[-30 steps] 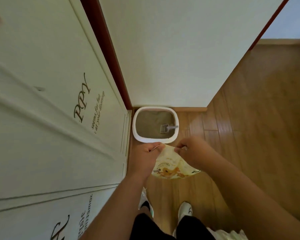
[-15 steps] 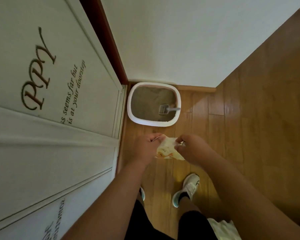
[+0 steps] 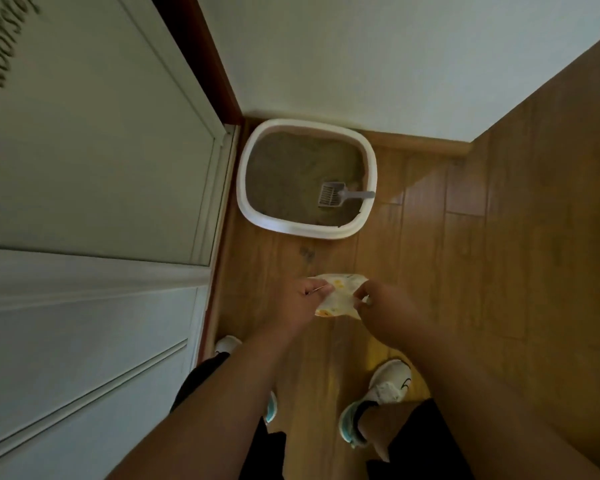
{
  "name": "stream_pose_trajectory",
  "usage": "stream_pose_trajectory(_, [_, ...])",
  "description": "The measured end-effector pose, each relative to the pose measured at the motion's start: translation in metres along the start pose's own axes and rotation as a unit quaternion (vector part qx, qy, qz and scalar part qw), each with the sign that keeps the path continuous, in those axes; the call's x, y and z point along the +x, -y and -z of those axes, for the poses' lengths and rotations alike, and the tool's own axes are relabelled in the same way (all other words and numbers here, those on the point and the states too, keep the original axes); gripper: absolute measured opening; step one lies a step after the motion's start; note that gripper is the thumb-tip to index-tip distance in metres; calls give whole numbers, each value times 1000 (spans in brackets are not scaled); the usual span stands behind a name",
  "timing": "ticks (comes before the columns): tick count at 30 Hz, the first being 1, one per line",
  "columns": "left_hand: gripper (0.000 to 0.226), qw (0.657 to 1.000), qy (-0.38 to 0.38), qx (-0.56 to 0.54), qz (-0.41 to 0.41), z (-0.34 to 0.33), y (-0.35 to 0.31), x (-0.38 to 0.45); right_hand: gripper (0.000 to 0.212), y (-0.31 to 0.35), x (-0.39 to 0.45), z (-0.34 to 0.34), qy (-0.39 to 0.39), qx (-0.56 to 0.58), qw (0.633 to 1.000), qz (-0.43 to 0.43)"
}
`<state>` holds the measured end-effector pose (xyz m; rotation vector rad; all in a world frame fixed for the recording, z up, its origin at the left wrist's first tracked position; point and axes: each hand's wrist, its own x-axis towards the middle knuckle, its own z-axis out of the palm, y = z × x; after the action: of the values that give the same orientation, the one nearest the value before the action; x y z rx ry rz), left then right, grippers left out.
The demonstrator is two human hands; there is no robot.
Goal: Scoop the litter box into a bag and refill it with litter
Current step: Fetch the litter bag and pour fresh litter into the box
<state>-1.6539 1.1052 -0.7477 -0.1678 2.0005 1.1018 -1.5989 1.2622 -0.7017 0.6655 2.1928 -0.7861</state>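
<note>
Litter box (image 3: 370, 168): rounded-rectangular tray with a smooth white plastic rim, seated on the wood floor (image 3: 499, 271) in the corner where the white door (image 3: 94, 202) meets the wall (image 3: 361, 57). It holds grainy grey-brown litter (image 3: 291, 168). A grey slotted plastic scoop (image 3: 340, 195) lies in the litter, its handle resting on the right rim. Both arms extend forward and down, well short of the tray. The left hand (image 3: 300, 303) and right hand (image 3: 383, 308) sit close together, each pinching an edge of a crumpled, thin white plastic bag (image 3: 340, 296) with orange print held between them above the floor. White sneakers (image 3: 388, 386) stand on the glossy planks.
</note>
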Motion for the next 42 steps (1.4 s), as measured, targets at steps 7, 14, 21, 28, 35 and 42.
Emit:
stream_pose_trajectory(7, [23,998,5,40,-41,-18,47,114,22,-34,103,-29,-40,-17,998,39])
stream_pose_trajectory(14, [24,958,-5,224,-181,2,11,190,13,-37,182,-25,-174,-27,978,109])
stream_pose_trajectory(21, [17,892,-65,325,-308,0,1,217,12,-31,211,-17,-214,-97,960,152])
stream_pose_trajectory(28, [27,822,-122,392,-394,3,18,225,28,-32,217,-17,-208,-82,965,136])
stream_pose_trajectory(35, [36,775,-130,474,-398,-4,8,226,53,-33,226,-6,-196,-61,969,135])
stream_pose_trajectory(42, [54,766,-97,483,-412,-21,17,218,70,-39,228,-12,-196,-87,965,154])
